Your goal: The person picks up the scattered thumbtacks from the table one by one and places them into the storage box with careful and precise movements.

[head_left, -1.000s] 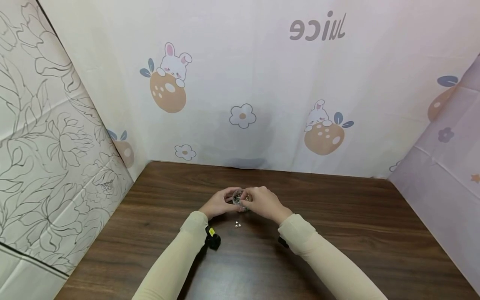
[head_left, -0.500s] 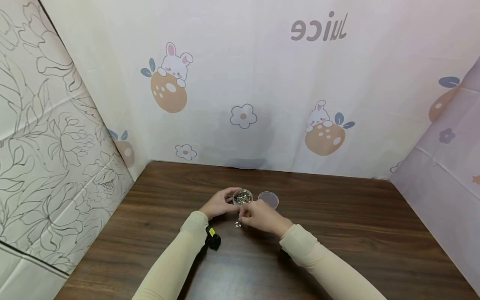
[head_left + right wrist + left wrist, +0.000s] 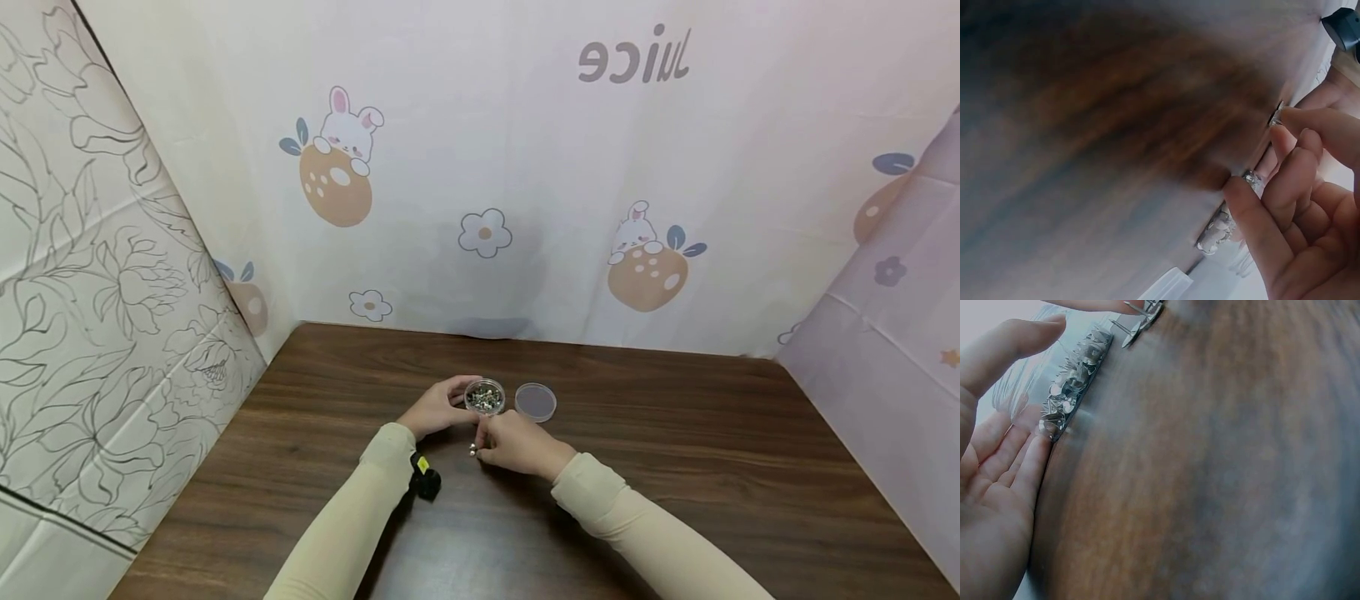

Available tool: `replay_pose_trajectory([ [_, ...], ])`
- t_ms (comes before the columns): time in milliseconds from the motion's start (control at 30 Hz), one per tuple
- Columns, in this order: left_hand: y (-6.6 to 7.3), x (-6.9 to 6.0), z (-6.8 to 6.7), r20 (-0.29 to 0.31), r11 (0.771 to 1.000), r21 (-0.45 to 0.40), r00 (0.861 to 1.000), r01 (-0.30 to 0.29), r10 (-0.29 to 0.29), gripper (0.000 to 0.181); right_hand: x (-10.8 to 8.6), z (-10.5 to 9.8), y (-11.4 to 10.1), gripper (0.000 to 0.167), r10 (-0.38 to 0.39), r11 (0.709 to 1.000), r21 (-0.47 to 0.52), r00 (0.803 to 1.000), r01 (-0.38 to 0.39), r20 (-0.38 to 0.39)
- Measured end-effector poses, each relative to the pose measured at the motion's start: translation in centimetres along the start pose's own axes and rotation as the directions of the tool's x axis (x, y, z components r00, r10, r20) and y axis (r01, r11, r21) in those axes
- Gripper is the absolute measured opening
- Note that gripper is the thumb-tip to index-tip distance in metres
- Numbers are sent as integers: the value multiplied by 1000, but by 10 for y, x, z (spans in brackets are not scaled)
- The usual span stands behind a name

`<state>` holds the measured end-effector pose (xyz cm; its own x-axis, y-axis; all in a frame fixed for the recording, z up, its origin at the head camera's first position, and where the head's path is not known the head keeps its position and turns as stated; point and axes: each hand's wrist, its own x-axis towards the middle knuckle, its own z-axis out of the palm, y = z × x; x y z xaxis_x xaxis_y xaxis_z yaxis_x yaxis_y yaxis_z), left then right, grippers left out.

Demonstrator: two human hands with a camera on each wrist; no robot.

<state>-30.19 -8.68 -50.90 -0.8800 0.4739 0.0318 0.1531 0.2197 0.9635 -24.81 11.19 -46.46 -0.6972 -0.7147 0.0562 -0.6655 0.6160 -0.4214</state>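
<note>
A clear round container (image 3: pixel 484 397) of silver thumbtacks (image 3: pixel 1075 378) stands on the wooden table. My left hand (image 3: pixel 442 407) holds it from the left, thumb and fingers around its wall. Nearer the front edge, my right hand (image 3: pixel 517 442) is lowered to the tabletop. Its thumb and index fingertip pinch a thumbtack (image 3: pixel 1277 114) beside a few loose tacks (image 3: pixel 472 449). These loose tacks (image 3: pixel 1132 331) lie points up in the left wrist view, partly cut off by the frame. The fingertips partly hide the pinched one.
The clear round lid (image 3: pixel 536 402) lies on the table (image 3: pixel 675 467) just right of the container. A black wrist camera (image 3: pixel 426 482) with a yellow mark sits under the left wrist. A printed curtain (image 3: pixel 480 167) stands behind the table, with further cloth at both sides.
My right hand has come from inside the container toward the front, down to the loose tacks. The lid, hidden behind it before, now shows. My left hand stays on the container.
</note>
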Motion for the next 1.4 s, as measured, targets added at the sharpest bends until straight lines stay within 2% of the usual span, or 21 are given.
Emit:
replay_pose_trajectory([
  [233, -3, 0, 0, -9, 1000, 0, 1000, 8, -8, 67, 0, 4, 1, 13, -1, 999, -35, 1000, 0, -16],
  [400, -4, 0, 0, -7, 1000, 17, 1000, 4, -3, 66, 0, 7, 2, 11, -33, 998, -54, 999, 31, -41],
  [633, 1, -1, -1, 0, 1000, 27, 1000, -15, 15, 64, -2, 4, 1, 10, -51, 998, -32, 996, 49, -66],
  [733, -4, 1, -2, -1, 999, 34, 1000, -9, 9, 64, -2, 3, 1, 11, -42, 999, -17, 997, 41, -60],
  [1000, -5, 2, -3, 4, 999, 38, 1000, -29, 29, 64, 0, 3, 3, 15, 13, 1000, -2, 999, -13, -33],
  [1267, -5, 2, -3, -7, 1000, 31, 1000, -2, 2, 65, -1, 1, 4, 13, 59, 996, 65, 998, -59, 1],
  [1400, -4, 2, -2, -7, 999, 40, 1000, 8, -8, 65, -3, 0, 6, 11, 54, 994, 97, 999, -54, 4],
])
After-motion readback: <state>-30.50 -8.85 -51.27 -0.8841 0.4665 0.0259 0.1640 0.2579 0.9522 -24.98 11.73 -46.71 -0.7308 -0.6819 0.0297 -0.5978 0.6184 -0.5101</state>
